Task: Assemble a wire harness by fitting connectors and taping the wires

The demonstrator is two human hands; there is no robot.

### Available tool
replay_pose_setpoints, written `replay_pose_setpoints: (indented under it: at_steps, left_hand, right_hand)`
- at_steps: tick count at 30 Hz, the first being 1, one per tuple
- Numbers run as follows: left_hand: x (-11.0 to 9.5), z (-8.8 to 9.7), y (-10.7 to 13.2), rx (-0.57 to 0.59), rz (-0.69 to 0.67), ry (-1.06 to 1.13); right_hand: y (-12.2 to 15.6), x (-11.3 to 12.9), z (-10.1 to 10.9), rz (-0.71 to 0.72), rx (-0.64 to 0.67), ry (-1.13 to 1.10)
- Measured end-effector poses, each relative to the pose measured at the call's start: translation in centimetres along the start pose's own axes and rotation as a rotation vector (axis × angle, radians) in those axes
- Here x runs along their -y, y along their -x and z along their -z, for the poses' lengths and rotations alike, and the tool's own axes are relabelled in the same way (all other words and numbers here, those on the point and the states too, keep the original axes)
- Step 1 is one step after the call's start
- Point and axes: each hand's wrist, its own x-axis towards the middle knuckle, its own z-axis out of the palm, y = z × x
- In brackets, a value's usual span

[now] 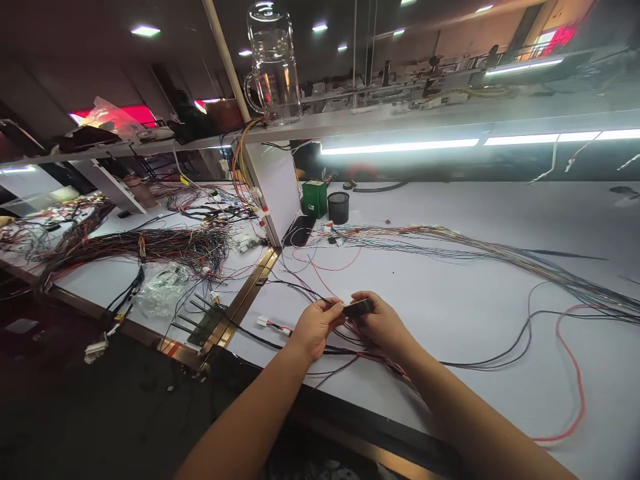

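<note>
My right hand [383, 323] is closed around a flat black rectangular piece [359, 307], possibly a connector or a roll of tape; I cannot tell which. My left hand [316, 327] is pinched at its left end, where thin dark wires [300, 287] run in to the fingertips. What exactly lies between those fingertips is partly covered. Under both hands, black and red cables [345, 351] cross the white tabletop. A white plug [263, 321] on short red and black leads lies left of my left hand.
A long wire bundle [480, 247] stretches across the table to the right. Behind stand a green box [315, 199], a black mesh cup [339, 208] and an upright divider [275, 187]. More harnesses [150, 247] cover the left bench. A glass jug [274, 67] is on the shelf above.
</note>
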Motion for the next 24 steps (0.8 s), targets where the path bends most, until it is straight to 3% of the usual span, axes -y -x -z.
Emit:
replay_pose_setpoints:
  at_steps: [2,6,12,18,20,24]
  left_hand:
    - [0.5,0.2,-0.3,-0.036,-0.035,-0.019]
    - [0.8,0.4,-0.4,-0.017,-0.087,-0.047]
    - [1.3,0.2,0.0,-0.041,-0.103,-0.065]
    - [1.6,0.2,-0.1,-0.091,-0.121,-0.067]
    - [1.5,0.2,-0.3,-0.121,-0.115,-0.071]
    - [1.3,0.3,-1.0,-0.181,-0.081,-0.118]
  right_hand:
    - [-0.3,0.9,0.9,0.115,0.031,0.078]
    - [-0.1,4.0,2.2,0.396,0.297,0.427]
    - [-1.5,5.1,1.0,0.153,0.343,0.969]
    - [-2.4,5.5,-0.6,0.211,0.358,1.132]
    - [-0.6,6.1,-1.8,0.345,0.336,1.170]
    - [4.7,7.7,-4.1,0.927,0.469,1.034]
